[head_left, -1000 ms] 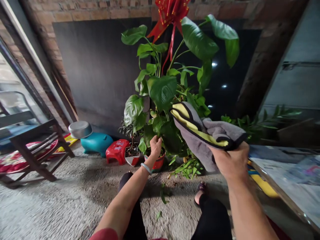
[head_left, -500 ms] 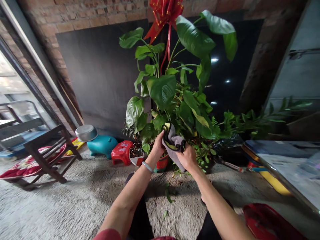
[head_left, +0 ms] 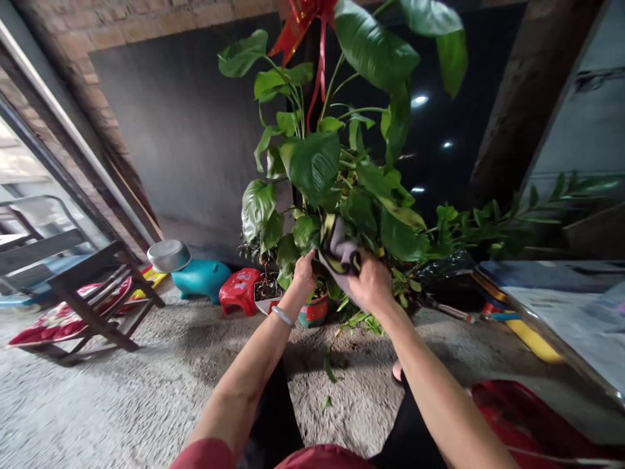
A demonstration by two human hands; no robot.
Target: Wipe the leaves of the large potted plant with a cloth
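Both hands reach forward over the rough grey concrete floor (head_left: 122,404). The right hand (head_left: 374,286) is closed on a grey, yellow-edged cloth (head_left: 338,251), pressed against a low leaf of the big-leaved green potted plant (head_left: 336,169). The left hand (head_left: 303,273) pinches that foliage just beside it. Judging by this, wiping is on the lower leaves; the upper ones, under the red ribbon bow (head_left: 305,19), remain.

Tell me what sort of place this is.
Probably a covered porch or entrance of a home, not finished indoors: a bare brick wall behind, rough gritty floor, potted plant with a red bow, and a wooden chair beside small plastic stools.
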